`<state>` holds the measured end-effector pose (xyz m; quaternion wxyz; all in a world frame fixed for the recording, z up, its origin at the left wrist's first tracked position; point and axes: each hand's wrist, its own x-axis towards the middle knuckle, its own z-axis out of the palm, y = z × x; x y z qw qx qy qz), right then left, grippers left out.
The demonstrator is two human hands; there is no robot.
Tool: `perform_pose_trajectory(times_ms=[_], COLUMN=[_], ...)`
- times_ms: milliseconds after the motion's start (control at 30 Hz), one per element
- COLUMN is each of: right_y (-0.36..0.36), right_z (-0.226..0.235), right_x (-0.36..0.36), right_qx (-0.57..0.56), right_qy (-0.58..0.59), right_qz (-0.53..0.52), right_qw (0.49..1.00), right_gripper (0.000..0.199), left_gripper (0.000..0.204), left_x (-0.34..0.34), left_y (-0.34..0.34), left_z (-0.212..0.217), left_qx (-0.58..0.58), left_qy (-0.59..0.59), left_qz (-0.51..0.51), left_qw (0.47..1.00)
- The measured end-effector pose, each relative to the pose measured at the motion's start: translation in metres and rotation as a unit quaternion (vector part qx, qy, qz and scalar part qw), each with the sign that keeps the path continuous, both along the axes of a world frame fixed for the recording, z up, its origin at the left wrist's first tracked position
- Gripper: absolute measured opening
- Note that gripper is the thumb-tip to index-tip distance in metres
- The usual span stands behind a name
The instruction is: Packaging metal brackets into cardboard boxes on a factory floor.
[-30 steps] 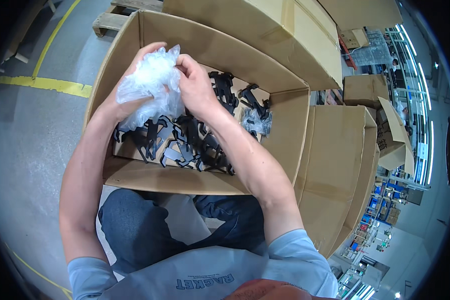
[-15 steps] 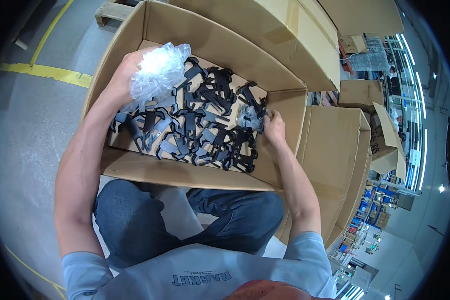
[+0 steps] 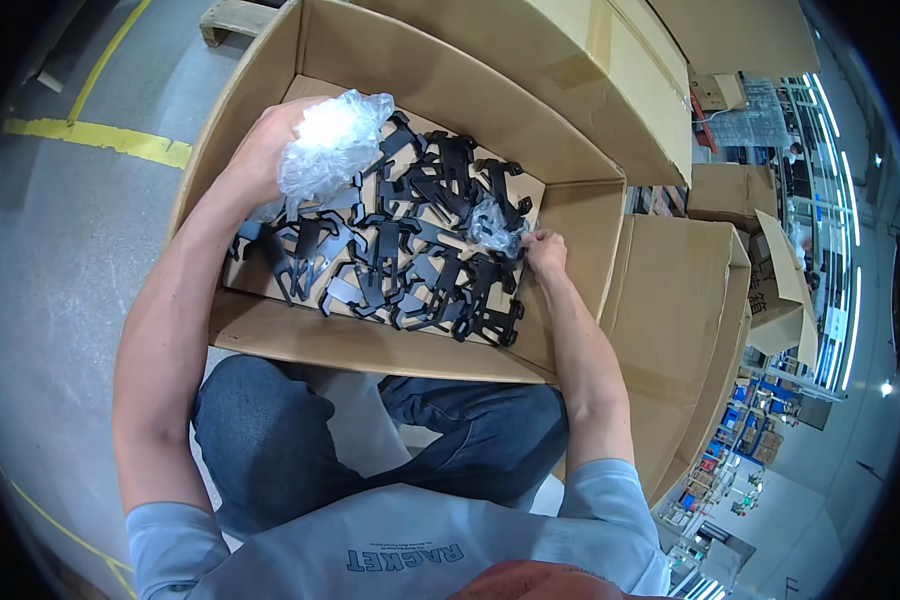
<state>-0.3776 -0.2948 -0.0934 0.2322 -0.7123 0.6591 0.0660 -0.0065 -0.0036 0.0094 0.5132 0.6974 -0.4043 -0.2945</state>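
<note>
My left hand is closed round a bunch of crumpled clear plastic bags above the far left part of an open cardboard box. At the right of the box, my right hand pinches the edge of a smaller crumpled clear plastic bag. That bag rests among several black bracket-like plastic parts, which lie loosely spread over the box bottom. The left hand's fingertips are hidden behind its plastic.
Another large cardboard box stands beyond the open one, and an opened box stands to the right. A wooden pallet is at the far left, near yellow floor tape. My knees are against the near side.
The small bag by my right hand is pulled out a little and looks more spread. My left hand still holds its plastic. The whole view has shifted slightly.
</note>
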Motion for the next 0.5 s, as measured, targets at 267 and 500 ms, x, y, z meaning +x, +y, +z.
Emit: perform_pose_trajectory(times_ms=[267,500], right_y=[0.013,0.027], right_z=[0.041,0.120], right_x=[-0.001,0.009], right_qx=[-0.082,-0.153], right_qy=[0.006,0.087], right_qz=[0.070,0.228], right_qw=[0.994,0.958], right_gripper=[0.025,0.023], left_gripper=[0.019,0.024], left_x=[0.003,0.000], left_y=[0.000,-0.001], left_z=[-0.002,0.003], left_qx=[-0.008,0.028], left_qy=[-0.005,-0.020], left_qz=[-0.010,-0.006], left_qw=[1.000,0.999])
